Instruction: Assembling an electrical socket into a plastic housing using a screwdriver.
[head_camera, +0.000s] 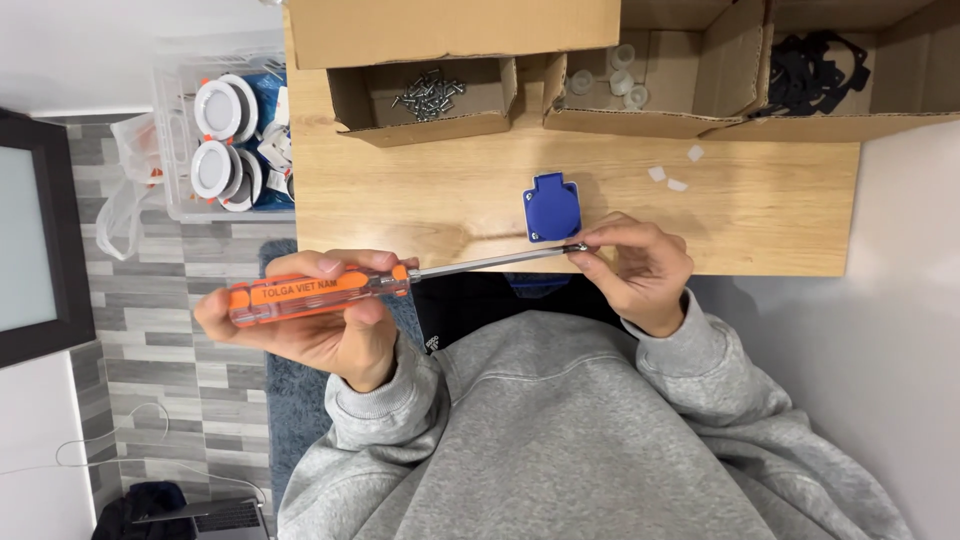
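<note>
At the far edge of the wooden table I see three open brown cardboard boxes in a row. The left small cardboard box holds metal screws, the middle cardboard box holds white round caps, the right cardboard box holds black flat parts. On the floor at left stands a clear plastic bin with round white lamps.

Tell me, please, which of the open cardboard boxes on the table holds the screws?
The leftmost open box: a pile of metal screws lies in it; the others hold white caps and black parts.
</note>
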